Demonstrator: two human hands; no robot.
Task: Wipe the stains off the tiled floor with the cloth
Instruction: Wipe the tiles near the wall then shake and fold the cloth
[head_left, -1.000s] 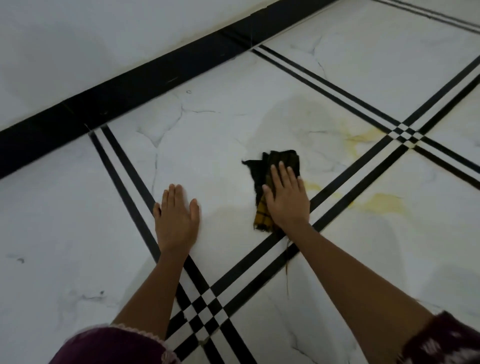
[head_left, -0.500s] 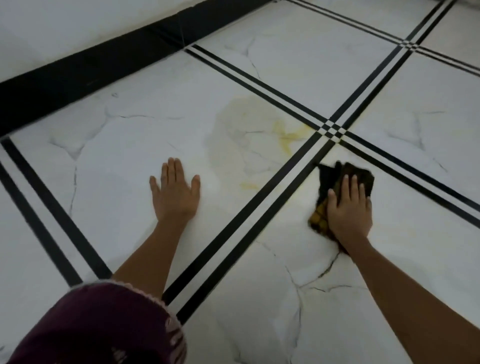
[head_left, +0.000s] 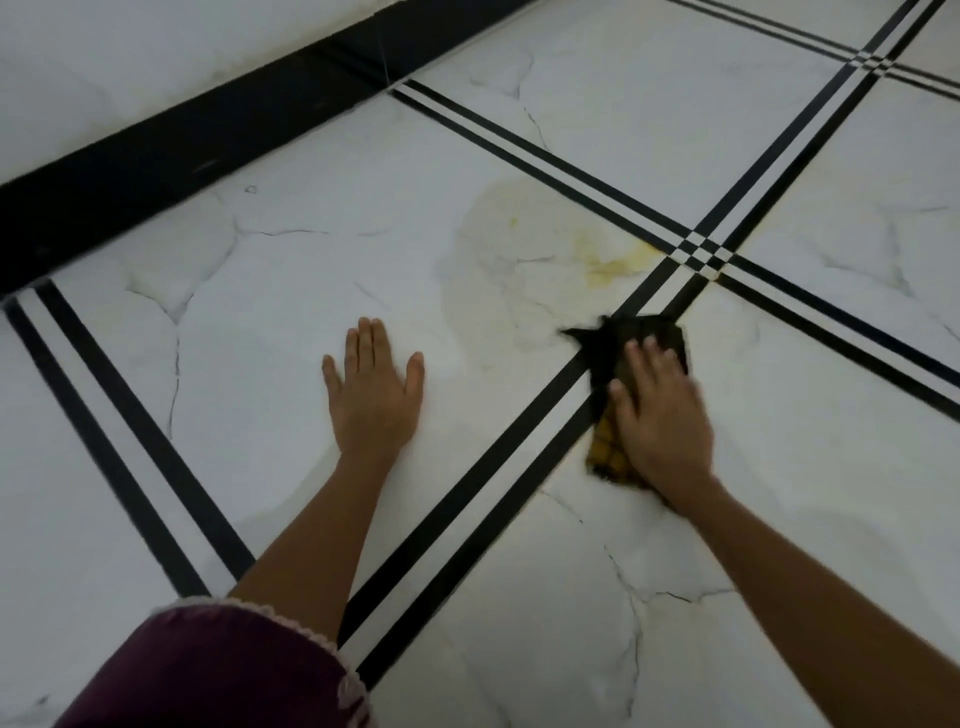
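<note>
My right hand (head_left: 662, 415) presses flat, fingers spread, on the dark crumpled cloth with yellow checks (head_left: 634, 338), just below the yellowish stain (head_left: 608, 265). My left hand (head_left: 374, 389) lies spread, empty, left of that stain on the white marble-patterned tiled floor (head_left: 311, 270).

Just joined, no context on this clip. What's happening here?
A person is kneeling or leaning over a white tiled floor, wiping it by hand. The right hand presses flat on a dark cloth with a yellow checked part, lying partly over a black double stripe. The left hand rests flat, palm down, on the bare tile. A yellowish stain remains on the tile beyond the cloth, near the stripe crossing, so the job is unfinished.
</note>
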